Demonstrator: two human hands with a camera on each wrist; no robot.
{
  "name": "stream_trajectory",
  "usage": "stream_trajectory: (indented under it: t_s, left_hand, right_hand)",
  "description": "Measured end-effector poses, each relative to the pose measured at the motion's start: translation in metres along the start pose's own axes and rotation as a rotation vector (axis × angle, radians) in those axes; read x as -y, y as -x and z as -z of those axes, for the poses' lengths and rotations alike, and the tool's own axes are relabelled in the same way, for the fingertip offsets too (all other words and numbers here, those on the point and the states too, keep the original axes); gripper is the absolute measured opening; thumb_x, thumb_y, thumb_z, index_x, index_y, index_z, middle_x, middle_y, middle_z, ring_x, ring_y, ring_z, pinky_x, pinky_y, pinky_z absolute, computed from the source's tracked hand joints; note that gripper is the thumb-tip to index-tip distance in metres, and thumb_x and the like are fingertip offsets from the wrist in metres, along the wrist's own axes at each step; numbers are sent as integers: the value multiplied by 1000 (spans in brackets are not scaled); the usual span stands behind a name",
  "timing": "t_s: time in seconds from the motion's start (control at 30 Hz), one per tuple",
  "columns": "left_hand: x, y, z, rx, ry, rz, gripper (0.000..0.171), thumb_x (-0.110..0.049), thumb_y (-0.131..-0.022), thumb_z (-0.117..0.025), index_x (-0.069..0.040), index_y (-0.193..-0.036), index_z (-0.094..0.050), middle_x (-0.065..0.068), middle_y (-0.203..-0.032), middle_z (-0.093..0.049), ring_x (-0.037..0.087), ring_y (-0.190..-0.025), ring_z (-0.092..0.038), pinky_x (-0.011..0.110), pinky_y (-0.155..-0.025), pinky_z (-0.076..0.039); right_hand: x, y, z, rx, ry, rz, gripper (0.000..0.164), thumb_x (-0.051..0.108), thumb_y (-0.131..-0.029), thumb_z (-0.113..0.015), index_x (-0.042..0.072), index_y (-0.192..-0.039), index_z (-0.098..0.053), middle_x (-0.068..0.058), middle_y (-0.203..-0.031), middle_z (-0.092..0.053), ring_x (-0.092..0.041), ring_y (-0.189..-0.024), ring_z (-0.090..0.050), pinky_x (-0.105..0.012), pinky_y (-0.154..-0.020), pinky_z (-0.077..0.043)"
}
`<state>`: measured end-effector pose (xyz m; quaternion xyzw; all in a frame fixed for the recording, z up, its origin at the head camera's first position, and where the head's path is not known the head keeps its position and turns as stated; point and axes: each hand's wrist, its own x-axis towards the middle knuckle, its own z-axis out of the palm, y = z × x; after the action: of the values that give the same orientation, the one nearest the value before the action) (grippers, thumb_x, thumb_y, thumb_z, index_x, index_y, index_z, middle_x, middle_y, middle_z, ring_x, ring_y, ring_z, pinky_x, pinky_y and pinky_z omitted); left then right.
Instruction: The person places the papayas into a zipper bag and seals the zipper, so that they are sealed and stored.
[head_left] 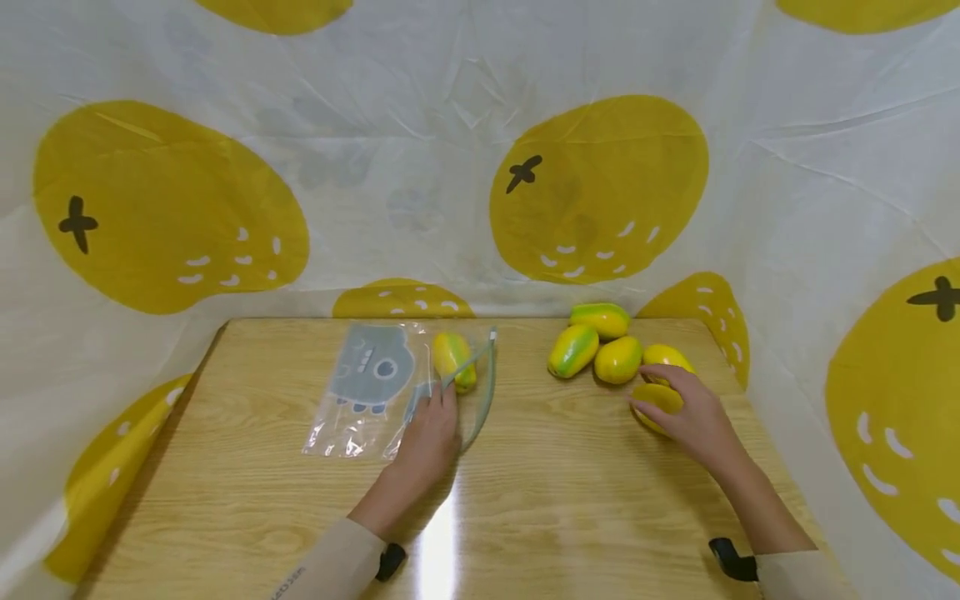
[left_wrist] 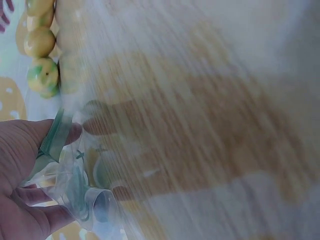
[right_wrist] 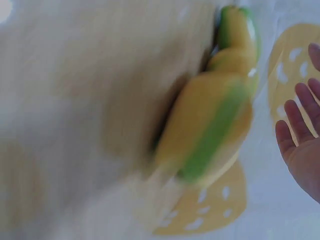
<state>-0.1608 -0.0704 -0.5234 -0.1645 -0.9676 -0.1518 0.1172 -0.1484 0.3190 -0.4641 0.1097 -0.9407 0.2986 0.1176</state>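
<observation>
A clear zip bag [head_left: 367, 425] with a grey-blue cartoon print and green zip strips lies flat on the left half of the table. My left hand [head_left: 431, 433] pinches its mouth between thumb and fingers; the left wrist view shows the green strip [left_wrist: 56, 135] in the grip. One yellow-green, papaya-like fruit [head_left: 450, 354] sits at the bag's mouth, seemingly just inside. My right hand [head_left: 693, 412] hovers with spread fingers over the nearest fruit [head_left: 651, 408] on the right. In the right wrist view that hand [right_wrist: 305, 145] stands apart from a blurred fruit [right_wrist: 205, 125].
More of the same fruits sit in a cluster at the back right: one at the rear [head_left: 600, 319], one at the left [head_left: 573, 350], others beside them. The wooden table [head_left: 540, 500] meets a white curtain [head_left: 420, 200] with yellow fruit prints behind and at the sides.
</observation>
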Motion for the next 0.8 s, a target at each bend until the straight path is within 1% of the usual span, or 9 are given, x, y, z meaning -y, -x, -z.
stream_trajectory:
  t_s: [0.07,0.17,0.27,0.33,0.4,0.5,0.6,0.8]
  left_hand:
    - [0,-1,0,6,-1,0,66,1,-77,-74,7,-138,-48,32,-136,-58,40,-96,-65,42,-69,-63]
    - [0,-1,0,6,-7,-7,67,-1,-77,-75,7,-138,-48,31,-136,-57,39,-96,-65,41,-67,-63]
    - [1,0,1,7,-16,-11,67,-1,-77,-76,7,-137,-47,31,-136,-57,38,-94,-64,40,-68,-63]
    - [2,2,1,7,-19,-6,67,-1,-76,-76,6,-136,-47,30,-133,-58,38,-92,-64,40,-68,-62]
    - [2,3,0,2,-22,-7,67,-1,-74,-77,6,-134,-48,28,-131,-59,37,-90,-63,41,-68,-62]
    - [3,4,-2,-13,-36,-14,68,-1,-73,-78,6,-133,-48,26,-128,-59,35,-86,-63,40,-66,-61]
    - [2,3,-3,-32,-56,-26,68,-1,-73,-77,7,-134,-48,27,-130,-60,34,-86,-63,38,-65,-61]
    - [1,2,-2,-33,-49,-14,70,-3,-73,-79,6,-134,-48,27,-132,-59,35,-87,-64,38,-63,-61]
  right_hand:
    - [-12,9,5,6,8,-21,53,18,-87,-83,5,-134,-62,-18,-132,-65,-41,-126,-56,-59,-99,-45]
    - [-30,22,9,3,15,-51,54,20,-87,-84,4,-133,-62,-22,-135,-61,-45,-127,-52,-62,-94,-45]
    - [-45,28,8,-5,26,-78,56,21,-85,-86,2,-132,-62,-25,-132,-56,-44,-119,-53,-52,-88,-47]
    - [-54,32,5,-4,42,-97,60,23,-84,-87,-1,-132,-62,-26,-129,-53,-41,-114,-53,-43,-85,-46]
    - [-61,36,2,3,56,-116,65,25,-81,-89,-4,-132,-60,-27,-125,-52,-40,-109,-53,-40,-83,-45]
    - [-68,41,-3,3,70,-140,72,24,-78,-92,-8,-132,-57,-30,-122,-50,-42,-106,-52,-47,-83,-48]
    - [-72,45,-7,-5,76,-163,75,22,-76,-93,-11,-131,-55,-32,-121,-49,-44,-105,-52,-55,-83,-47]
    - [-77,46,-11,-9,92,-195,76,22,-78,-91,-12,-133,-51,-32,-119,-49,-44,-106,-48,-55,-83,-43]
